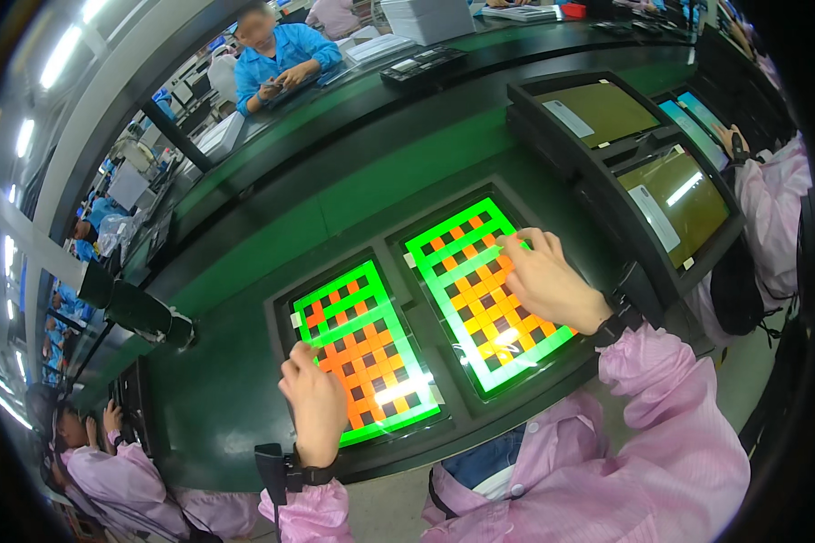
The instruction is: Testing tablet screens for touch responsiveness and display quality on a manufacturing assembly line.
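Note:
Two lit touch panels sit side by side in a black tray, each showing a checkered grid of orange and dark squares inside bright green bands. At the left panel, my left hand reaches over the left edge with bent fingers, its fingertips at a green band. Over the right panel, my right hand covers part of the right side, with a fingertip at the green band in the upper part. Neither hand shows anything held. Both wrists wear black bands.
At the right stands another black tray with two dark panels. The green bench top stretches left to a black post. Beyond a black rail, a person in blue works. People in pink sit at both sides.

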Demonstrator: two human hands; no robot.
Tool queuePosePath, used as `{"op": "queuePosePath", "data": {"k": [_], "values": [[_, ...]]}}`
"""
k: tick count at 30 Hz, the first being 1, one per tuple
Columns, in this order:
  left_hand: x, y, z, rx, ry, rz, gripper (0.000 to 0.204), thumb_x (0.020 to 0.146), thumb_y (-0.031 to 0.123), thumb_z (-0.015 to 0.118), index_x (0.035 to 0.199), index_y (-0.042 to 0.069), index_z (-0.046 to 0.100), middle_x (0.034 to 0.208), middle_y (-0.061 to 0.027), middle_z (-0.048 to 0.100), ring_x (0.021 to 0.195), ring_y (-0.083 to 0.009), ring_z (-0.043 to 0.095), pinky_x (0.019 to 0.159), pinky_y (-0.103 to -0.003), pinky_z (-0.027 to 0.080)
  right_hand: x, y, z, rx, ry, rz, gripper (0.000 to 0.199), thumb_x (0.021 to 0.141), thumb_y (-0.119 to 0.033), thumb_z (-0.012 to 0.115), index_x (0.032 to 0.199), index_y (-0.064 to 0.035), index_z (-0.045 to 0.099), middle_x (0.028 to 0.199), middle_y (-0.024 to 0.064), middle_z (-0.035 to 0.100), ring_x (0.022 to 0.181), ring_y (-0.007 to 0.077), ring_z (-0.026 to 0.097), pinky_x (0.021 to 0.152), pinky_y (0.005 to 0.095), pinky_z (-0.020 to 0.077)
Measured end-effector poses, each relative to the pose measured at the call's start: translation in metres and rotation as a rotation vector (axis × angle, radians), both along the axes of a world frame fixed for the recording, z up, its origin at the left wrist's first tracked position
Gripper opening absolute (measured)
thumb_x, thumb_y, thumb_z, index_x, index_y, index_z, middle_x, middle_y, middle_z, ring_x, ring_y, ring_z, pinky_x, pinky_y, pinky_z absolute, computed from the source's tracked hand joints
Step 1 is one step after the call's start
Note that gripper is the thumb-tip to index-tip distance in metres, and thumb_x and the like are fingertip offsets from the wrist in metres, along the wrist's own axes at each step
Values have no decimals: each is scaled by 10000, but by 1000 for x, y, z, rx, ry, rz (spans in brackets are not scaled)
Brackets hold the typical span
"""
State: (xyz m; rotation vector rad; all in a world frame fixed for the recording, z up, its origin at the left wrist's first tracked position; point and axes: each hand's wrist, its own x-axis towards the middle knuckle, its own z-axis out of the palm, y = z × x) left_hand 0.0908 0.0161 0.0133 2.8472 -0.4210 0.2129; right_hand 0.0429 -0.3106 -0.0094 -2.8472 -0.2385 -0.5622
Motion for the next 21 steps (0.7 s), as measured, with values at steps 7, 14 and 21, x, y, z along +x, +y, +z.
{"op": "queuePosePath", "data": {"k": [7, 14, 21], "values": [[-19, -28, -8, -134, -9, -368, 442, 722, -59, 499, 1163, -63, 459, 1221, -172, 485, 1087, -349, 425, 886, -467, 334, -15, 48, 13, 116, 134, 213, 379, 794, -134, 551, 1127, 43, 507, 1198, 185, 502, 1168, 392, 392, 1001, 539, 294], [-32, 7, 5, -134, 56, -150, 456, 722, -68, 486, 1177, -57, 457, 1239, -140, 491, 1104, -339, 429, 891, -453, 337, -38, 16, 19, 121, 126, -37, 382, 805, -110, 522, 1151, 47, 490, 1152, 161, 513, 1121, 370, 413, 982, 489, 285], [-59, -8, -10, -176, 19, -232, 510, 733, -38, 490, 1240, -2, 453, 1218, -132, 463, 1094, -329, 438, 908, -448, 328, -43, 59, 19, 291, 310, 109, 454, 744, -7, 524, 1197, -7, 490, 1180, 183, 488, 1169, 400, 371, 998, 505, 298]]}}
